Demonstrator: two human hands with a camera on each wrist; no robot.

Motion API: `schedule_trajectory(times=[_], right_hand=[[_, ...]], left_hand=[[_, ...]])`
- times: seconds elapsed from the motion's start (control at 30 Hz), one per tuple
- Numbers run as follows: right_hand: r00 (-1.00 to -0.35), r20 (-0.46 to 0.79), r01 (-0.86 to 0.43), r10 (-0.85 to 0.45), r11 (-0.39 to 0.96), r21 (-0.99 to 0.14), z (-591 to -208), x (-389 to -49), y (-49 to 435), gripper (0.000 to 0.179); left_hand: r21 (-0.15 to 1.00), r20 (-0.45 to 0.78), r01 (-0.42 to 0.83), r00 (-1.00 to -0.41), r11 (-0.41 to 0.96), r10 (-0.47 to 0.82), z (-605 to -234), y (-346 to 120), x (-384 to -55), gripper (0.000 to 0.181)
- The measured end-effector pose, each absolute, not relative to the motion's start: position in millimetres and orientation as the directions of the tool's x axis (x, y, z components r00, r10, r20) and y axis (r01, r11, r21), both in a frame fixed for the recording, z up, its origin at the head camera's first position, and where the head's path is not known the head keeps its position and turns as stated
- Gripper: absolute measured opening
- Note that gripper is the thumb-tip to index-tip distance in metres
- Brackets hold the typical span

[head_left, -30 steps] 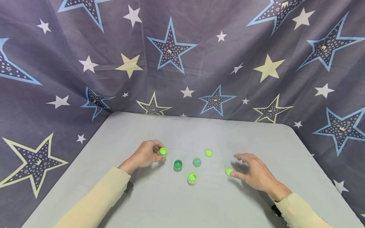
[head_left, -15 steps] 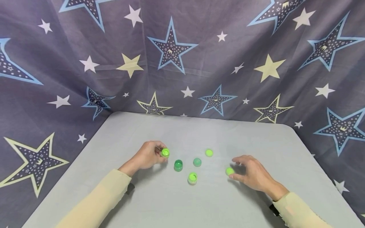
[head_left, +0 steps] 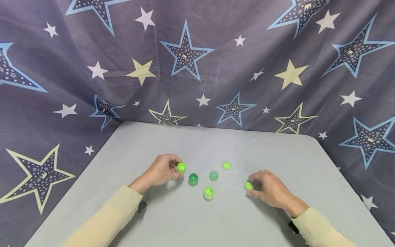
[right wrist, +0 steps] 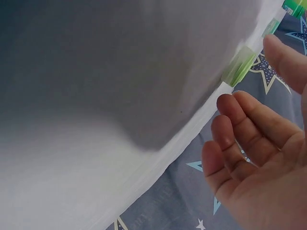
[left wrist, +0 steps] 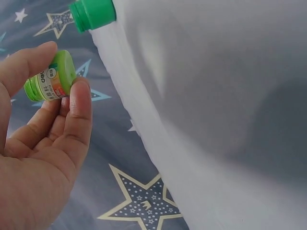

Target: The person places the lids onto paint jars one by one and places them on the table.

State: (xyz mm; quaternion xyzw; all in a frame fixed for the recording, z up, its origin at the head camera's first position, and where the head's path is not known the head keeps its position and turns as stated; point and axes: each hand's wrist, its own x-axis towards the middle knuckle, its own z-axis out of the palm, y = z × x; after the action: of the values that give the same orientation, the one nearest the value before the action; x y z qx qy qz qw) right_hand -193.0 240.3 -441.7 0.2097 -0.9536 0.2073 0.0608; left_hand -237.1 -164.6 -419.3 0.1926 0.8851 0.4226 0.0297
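Note:
My left hand holds a small lime-green paint jar between thumb and fingertips, its uncovered top showing bright green. In the left wrist view the jar appears side-on with a printed label. Low over the table, my right hand has thumb and fingers parted on either side of a lime-green lid. The right wrist view shows that lid ahead of the fingertips, with the fingers loosely bent. Close to the left hand stands a dark green uncovered jar.
Another lime-green jar, uncovered, stands in front of the dark green one. A blue-green lid and a second lime-green lid lie flat between the hands. The grey-white table backs onto a dark star-patterned cloth.
The left hand has moved slightly right with the lime-green jar, toward the dark green one. The right hand has shifted left and lower, bringing its thumb and fingers around the lid.

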Motion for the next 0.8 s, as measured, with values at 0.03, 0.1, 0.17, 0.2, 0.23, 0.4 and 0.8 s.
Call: schedule_trajectory(times=[0.03,0.1,0.17,0.2,0.23,0.4,0.8], right_hand=[[-0.905,0.201,-0.425,-0.376,0.827,-0.368,-441.7,-193.2,239.8,0.045],[-0.907,0.194,-0.421,-0.374,0.829,-0.369,-441.7,-193.4,238.9,0.044],[-0.910,0.182,-0.414,-0.372,0.832,-0.370,-441.5,-193.6,237.7,0.043],[-0.911,0.176,-0.412,-0.373,0.831,-0.373,-441.3,-193.6,237.3,0.043],[-0.911,0.171,-0.413,-0.376,0.831,-0.372,-441.1,-193.8,237.1,0.042],[-0.913,0.152,-0.407,-0.378,0.835,-0.370,-441.1,-193.7,235.7,0.041],[-0.923,0.138,-0.385,-0.360,0.844,-0.374,-442.6,-192.6,231.4,0.041]], left_hand=[[0.761,0.110,0.317,-0.923,0.566,0.369,-419.2,-164.4,-236.6,0.032],[0.763,0.113,0.323,-0.920,0.560,0.376,-418.7,-164.0,-235.7,0.032],[0.765,0.122,0.334,-0.915,0.551,0.386,-418.3,-163.7,-234.9,0.032],[0.766,0.126,0.339,-0.912,0.545,0.390,-418.1,-163.6,-234.6,0.032],[0.768,0.130,0.343,-0.910,0.540,0.393,-417.8,-163.5,-234.2,0.032],[0.772,0.139,0.349,-0.908,0.531,0.395,-416.4,-162.4,-232.7,0.032],[0.777,0.128,0.341,-0.908,0.530,0.398,-416.6,-158.8,-228.8,0.033]])
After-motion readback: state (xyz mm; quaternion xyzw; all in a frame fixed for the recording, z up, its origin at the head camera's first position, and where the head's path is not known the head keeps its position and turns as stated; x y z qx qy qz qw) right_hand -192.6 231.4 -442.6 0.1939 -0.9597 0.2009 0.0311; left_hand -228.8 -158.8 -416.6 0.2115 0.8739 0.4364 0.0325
